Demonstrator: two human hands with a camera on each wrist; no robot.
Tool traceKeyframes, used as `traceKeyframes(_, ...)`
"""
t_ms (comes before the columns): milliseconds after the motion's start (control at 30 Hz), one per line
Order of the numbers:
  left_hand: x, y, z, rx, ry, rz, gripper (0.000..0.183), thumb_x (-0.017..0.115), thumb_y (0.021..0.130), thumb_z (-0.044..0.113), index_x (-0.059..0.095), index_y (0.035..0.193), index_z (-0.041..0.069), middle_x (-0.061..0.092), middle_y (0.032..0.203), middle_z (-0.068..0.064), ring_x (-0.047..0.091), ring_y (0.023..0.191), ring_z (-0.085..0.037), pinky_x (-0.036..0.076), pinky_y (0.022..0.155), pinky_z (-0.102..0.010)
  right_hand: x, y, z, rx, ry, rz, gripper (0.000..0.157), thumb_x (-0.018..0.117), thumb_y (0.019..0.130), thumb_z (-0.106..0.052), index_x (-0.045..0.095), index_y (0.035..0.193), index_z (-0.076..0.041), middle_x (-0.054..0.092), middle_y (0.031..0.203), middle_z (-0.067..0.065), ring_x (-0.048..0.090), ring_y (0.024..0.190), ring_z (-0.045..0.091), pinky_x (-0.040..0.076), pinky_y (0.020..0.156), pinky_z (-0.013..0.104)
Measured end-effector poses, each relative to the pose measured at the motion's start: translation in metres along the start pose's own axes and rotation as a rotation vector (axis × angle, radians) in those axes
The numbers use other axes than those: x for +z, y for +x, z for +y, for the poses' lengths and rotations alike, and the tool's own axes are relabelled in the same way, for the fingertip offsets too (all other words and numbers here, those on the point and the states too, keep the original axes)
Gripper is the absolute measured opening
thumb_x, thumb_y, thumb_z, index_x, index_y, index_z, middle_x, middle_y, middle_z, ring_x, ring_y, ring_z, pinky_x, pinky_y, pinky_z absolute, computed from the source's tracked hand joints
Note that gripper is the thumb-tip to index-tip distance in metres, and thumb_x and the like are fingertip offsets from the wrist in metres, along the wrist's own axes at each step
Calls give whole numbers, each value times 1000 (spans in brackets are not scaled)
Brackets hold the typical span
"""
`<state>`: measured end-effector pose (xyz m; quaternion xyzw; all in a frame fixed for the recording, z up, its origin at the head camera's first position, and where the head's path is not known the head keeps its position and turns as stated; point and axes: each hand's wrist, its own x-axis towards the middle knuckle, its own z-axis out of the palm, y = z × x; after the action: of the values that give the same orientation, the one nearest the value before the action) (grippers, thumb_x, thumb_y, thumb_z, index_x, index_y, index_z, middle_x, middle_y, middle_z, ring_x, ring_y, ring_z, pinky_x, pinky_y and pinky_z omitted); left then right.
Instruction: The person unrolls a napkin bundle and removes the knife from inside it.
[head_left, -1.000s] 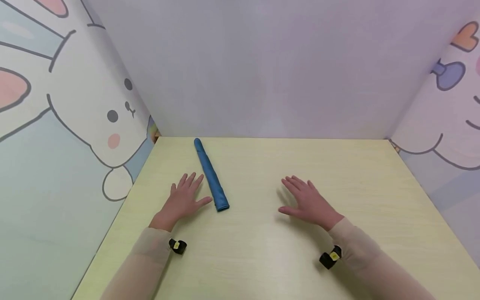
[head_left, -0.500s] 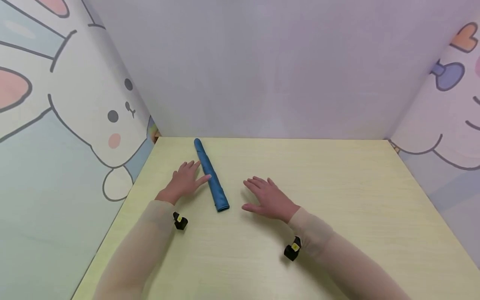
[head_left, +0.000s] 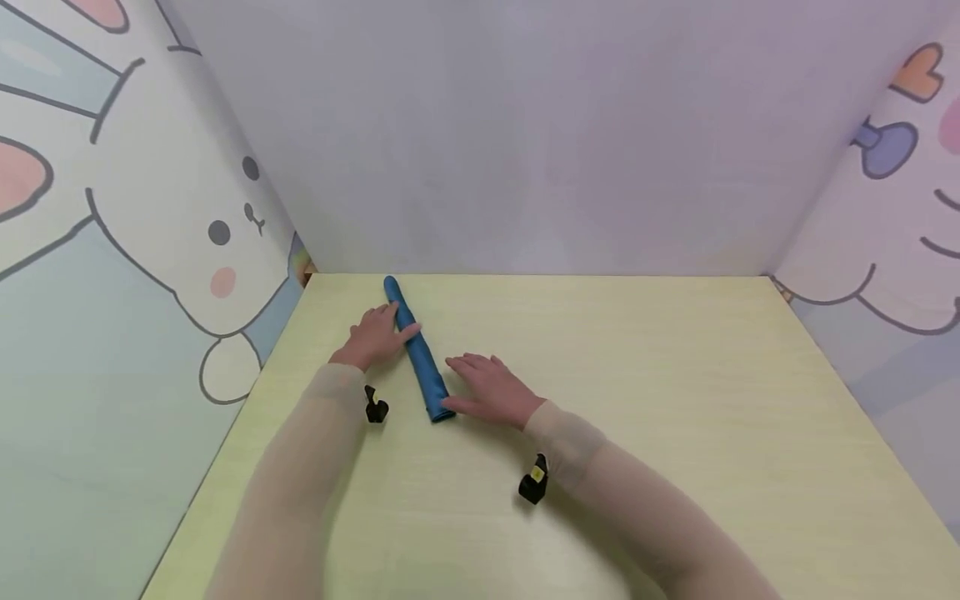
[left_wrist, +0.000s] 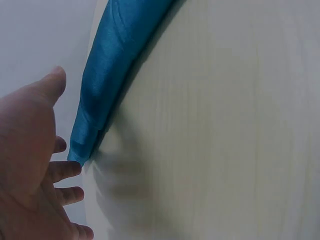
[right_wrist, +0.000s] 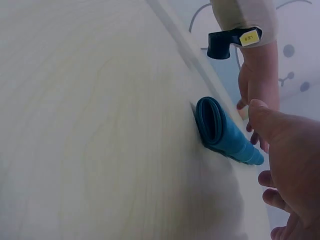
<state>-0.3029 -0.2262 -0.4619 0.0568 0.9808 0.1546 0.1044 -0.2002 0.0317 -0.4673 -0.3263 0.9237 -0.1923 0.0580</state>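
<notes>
A rolled-up blue cloth (head_left: 425, 367) lies slantwise on the table, narrow at its far end and wider at the near end. The right wrist view shows the layered, hollow near end of the rolled cloth (right_wrist: 218, 125). My left hand (head_left: 375, 335) hovers along the left side of the far half, fingers spread, its thumb overlapping the roll in the head view. At the near end, on the right, is my right hand (head_left: 495, 394), fingers fairly straight and thumb tip right at the roll's edge. Neither hand grips anything.
The pale wooden table (head_left: 660, 375) is bounded at the back by a plain lilac wall (head_left: 525, 142). Side panels with cartoon prints stand left (head_left: 142, 275) and right (head_left: 862, 233). A small black camera sits on each wrist.
Both hands have closed in on the cloth: the left moved forward and slightly right, the right moved well to the left. The cloth stays in place on the table.
</notes>
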Motion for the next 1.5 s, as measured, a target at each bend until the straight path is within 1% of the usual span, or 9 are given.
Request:
traceKeyframes(133,3,7,-8,-14,-14,8,93,36,90,72,16,155,7,22,154,-24,17,141,-44,17,100,-73,8,14,-3,2,-3,-13,74,53,92,-59,37,149,-15,41,149,3,32,139,21,25,110,52)
traceKeyframes(200,5,9,-12,-16,-19,12,92,36,91,71,16,155,9,21,154,-23,16,141,-43,17,99,-74,12,20,-5,-10,-23,-13,75,53,92,-58,36,150,-14,41,149,3,33,139,21,27,109,52)
traceKeyframes(300,9,11,-15,-11,-25,19,91,38,91,71,17,155,10,21,155,-21,15,142,-43,16,98,-75,18,26,-7,-27,-23,-26,75,52,93,-58,33,151,-13,40,150,3,32,139,21,28,109,53)
traceKeyframes(433,12,10,-16,-1,-10,26,90,38,90,71,18,155,11,21,157,-19,11,143,-43,16,97,-77,22,28,-9,-39,-20,-44,75,50,93,-58,30,152,-16,38,151,3,29,141,21,27,109,52)
traceKeyframes(600,13,7,-15,3,23,28,89,36,91,71,17,155,13,19,158,-15,9,144,-41,13,96,-78,22,26,-10,-46,-29,-43,75,50,93,-58,30,152,-17,38,151,3,28,142,20,27,109,52)
traceKeyframes(800,13,7,-11,4,78,10,89,32,91,73,17,156,14,17,159,-13,7,145,-39,11,97,-78,19,24,-9,-50,-19,-40,74,52,93,-57,31,152,-17,38,151,3,28,142,21,27,108,54)
traceKeyframes(1033,16,11,-8,9,144,-14,88,30,91,73,16,156,15,15,160,-11,6,146,-36,9,98,-78,21,24,-6,-35,-29,-51,74,54,92,-57,33,152,-18,39,151,2,28,142,21,27,107,58)
traceKeyframes(1267,19,4,6,23,190,-4,86,30,92,71,17,156,14,17,159,-11,8,146,-35,9,99,-76,23,17,-2,-26,-41,-45,75,56,90,-59,35,150,-19,41,150,1,29,141,20,27,105,61)
traceKeyframes(1500,26,0,19,63,287,20,83,26,94,69,18,155,13,19,159,-12,11,146,-33,12,100,-75,20,4,0,0,-13,-47,75,57,89,-59,38,149,-20,42,149,-1,28,141,20,24,106,63)
